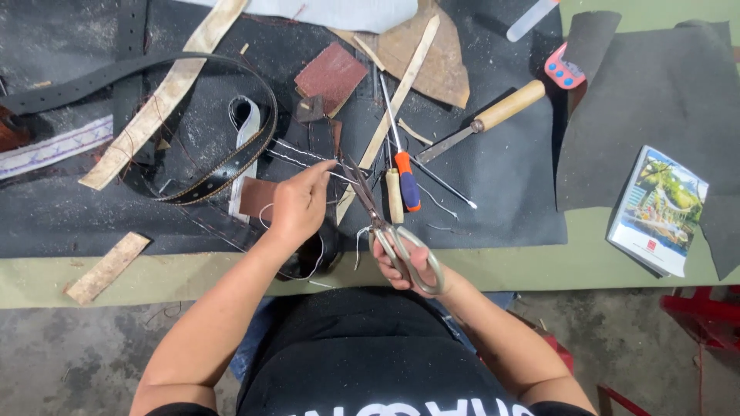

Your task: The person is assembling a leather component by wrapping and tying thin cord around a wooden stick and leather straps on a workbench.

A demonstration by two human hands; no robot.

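My right hand (406, 264) grips the handles of metal scissors (375, 216), blades pointing away toward a white thread (302, 156). My left hand (299, 204) pinches that thread, pulling it taut just left of the scissor tips. The thread runs from a dark leather piece (312, 137) lying on the black mat (501, 192). A black stitched belt (223, 166) curls in a loop to the left of my left hand.
An orange-handled screwdriver (406, 181), a wooden-handled knife (493, 114), pale wooden strips (158, 100), brown leather scraps (331, 73) and a red tool (564, 68) lie on the mat. A booklet (655, 209) rests at right. A red stool (705, 312) stands below the table edge.
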